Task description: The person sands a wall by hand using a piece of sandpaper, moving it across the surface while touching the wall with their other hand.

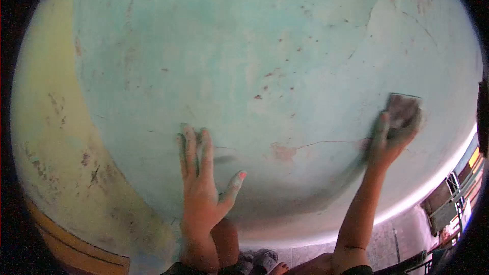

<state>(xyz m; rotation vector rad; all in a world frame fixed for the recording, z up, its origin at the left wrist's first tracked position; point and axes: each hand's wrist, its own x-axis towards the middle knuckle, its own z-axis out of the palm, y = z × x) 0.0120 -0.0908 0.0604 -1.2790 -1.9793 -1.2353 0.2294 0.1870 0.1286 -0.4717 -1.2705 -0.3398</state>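
Observation:
A large pale green wall (229,61) with chipped spots and cracks fills most of the view. My left hand (201,178) lies against it at lower centre, fingers stretched upward and thumb apart, with whitish dust on the fingers. On the right, my right hand (389,140) grips a dark brown rectangular piece of sandpaper (404,106) against the wall. The fingers wrap its lower part, so only the upper part shows. A thin crack with a bare patch (283,151) runs across the wall between my hands.
A yellow, stained wall section (51,107) borders the green on the left, above a brown wooden board (81,242). Below are the tiled floor (382,239) and feet (265,259). Chairs or metal frames (453,198) stand at lower right.

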